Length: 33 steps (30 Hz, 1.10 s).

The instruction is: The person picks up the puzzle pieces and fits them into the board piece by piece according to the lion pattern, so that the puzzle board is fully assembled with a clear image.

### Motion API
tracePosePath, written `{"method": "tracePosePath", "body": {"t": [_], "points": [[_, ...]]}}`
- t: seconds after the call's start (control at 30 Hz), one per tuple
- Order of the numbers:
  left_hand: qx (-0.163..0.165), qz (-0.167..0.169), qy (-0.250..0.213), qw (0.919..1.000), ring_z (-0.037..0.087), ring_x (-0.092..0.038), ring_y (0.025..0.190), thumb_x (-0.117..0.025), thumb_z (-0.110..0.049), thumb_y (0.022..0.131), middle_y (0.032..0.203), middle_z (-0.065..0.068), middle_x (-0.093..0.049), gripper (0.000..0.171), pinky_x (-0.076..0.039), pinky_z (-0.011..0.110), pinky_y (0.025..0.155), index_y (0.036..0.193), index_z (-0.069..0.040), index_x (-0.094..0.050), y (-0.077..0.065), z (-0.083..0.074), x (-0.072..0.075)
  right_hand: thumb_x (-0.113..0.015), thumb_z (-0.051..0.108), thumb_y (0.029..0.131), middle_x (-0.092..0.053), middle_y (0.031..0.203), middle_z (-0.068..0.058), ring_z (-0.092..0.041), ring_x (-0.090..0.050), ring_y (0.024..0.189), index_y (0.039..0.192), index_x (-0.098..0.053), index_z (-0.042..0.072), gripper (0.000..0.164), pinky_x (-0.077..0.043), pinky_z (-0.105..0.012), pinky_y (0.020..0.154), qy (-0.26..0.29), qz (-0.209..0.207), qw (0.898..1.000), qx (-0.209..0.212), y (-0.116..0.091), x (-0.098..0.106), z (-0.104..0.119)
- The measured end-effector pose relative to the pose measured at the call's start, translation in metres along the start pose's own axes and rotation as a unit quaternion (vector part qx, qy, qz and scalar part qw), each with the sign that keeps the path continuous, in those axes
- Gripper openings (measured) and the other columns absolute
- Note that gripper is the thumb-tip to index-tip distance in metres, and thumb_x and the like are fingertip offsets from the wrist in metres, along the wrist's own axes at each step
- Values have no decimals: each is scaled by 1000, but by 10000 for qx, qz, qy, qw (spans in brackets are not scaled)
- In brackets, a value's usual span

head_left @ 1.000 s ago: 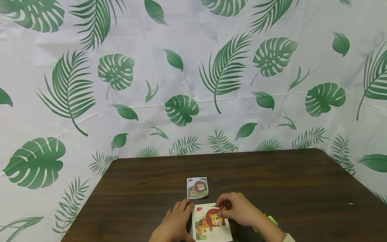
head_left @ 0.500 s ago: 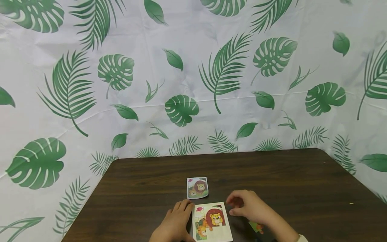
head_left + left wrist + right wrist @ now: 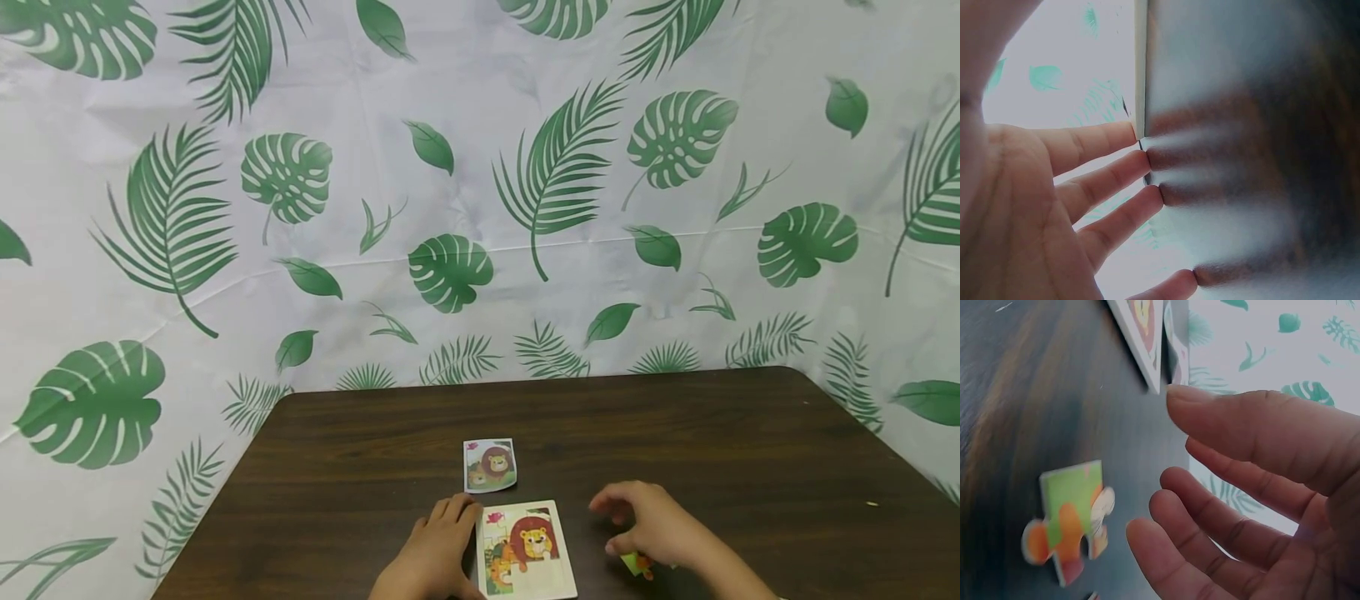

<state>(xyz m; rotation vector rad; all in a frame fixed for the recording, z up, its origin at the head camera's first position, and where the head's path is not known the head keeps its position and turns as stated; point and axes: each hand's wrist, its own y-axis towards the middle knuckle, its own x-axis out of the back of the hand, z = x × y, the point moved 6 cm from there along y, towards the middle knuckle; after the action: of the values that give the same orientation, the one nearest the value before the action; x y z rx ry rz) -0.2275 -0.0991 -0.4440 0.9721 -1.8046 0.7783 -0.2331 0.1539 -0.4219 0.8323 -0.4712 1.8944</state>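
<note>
A jigsaw puzzle board (image 3: 546, 577) with a partly filled lion picture lies near the front of the table. Along its left edge rests my left hand (image 3: 435, 550), fingers extended; in the left wrist view the fingertips touch the table and one meets the board edge (image 3: 1140, 69). To the right of the board hovers my right hand (image 3: 652, 525), fingers bent loosely, thumb apart, nothing between them. Below it is a loose green and orange puzzle piece (image 3: 1072, 512), partly hidden by the hand in the head view. A light-coloured piece overlaps or adjoins it.
A small lion picture card (image 3: 489, 467) lies just behind the board. The dark wooden table (image 3: 360, 450) runs back to a leaf-printed white cloth (image 3: 450, 192). Another piece's tip (image 3: 1093, 596) shows at the lower border of the right wrist view.
My right hand has moved right, away from the board's upper right corner, to over the loose pieces. My left hand and the board have stayed put.
</note>
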Motion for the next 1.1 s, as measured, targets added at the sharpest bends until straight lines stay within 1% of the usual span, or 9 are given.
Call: {"method": "tracePosePath", "body": {"t": [0.17, 0.33, 0.53, 0.67, 0.8, 1.0, 1.1], "points": [[-72, -44, 63, 9999, 35, -33, 123, -82, -54, 55, 137, 13, -35, 103, -35, 62, 85, 137, -7, -41, -1, -1, 0, -85, 17, 60, -61, 98, -2, -21, -54, 83, 99, -66, 11, 44, -46, -40, 69, -122, -9, 9999, 10, -8, 3, -7], [-33, -42, 54, 10000, 34, -33, 124, -81, -55, 54, 137, 12, -35, 104, -35, 61, 87, 137, -8, -40, -1, 1, -1, -86, 18, 57, -59, 97, -3, -24, -53, 86, 99, -65, 11, 48, -46, -45, 68, 3, 208, 9998, -23, -16, 1, -12], [-29, -72, 58, 10000, 33, -32, 125, -81, -55, 51, 137, 11, -34, 107, -34, 60, 88, 138, -8, -39, 0, 1, -2, -86, 11, 57, -57, 94, -4, -26, -53, 84, 97, -64, 10, 45, -47, -46, 66, 95, 360, 9992, -109, -21, 0, -17], [-6, -39, 69, 10000, 33, -32, 125, -80, -55, 51, 137, 11, -34, 107, -34, 60, 88, 138, -9, -38, -1, 0, -2, -86, 6, 56, -57, 92, -4, -25, -54, 82, 95, -64, 9, 45, -48, -44, 63, 79, 328, 9994, -87, -21, -1, -18], [-9, -22, 88, 10000, 33, -31, 125, -80, -56, 52, 138, 11, -33, 107, -34, 60, 89, 138, -9, -38, -1, -1, -1, -85, 3, 54, -56, 89, -3, -23, -54, 80, 93, -64, 8, 45, -48, -42, 62, -62, 172, 9998, -61, -20, -2, -19], [-4, -76, 97, 9999, 34, -32, 125, -80, -56, 51, 138, 12, -34, 108, -34, 60, 88, 138, -8, -39, -2, -1, 0, -87, 2, 50, -54, 82, -2, -18, -52, 74, 91, -63, 7, 47, -46, -29, 60, -225, -5, 9997, -50, -17, -1, -21], [29, -86, 82, 9999, 34, -32, 125, -81, -56, 51, 138, 13, -34, 107, -35, 60, 87, 137, -8, -39, -1, -1, 0, -87, 1, 49, -53, 80, -2, -16, -50, 71, 91, -62, 7, 49, -44, -25, 60, -209, -34, 9998, -35, -17, -1, -21]]}}
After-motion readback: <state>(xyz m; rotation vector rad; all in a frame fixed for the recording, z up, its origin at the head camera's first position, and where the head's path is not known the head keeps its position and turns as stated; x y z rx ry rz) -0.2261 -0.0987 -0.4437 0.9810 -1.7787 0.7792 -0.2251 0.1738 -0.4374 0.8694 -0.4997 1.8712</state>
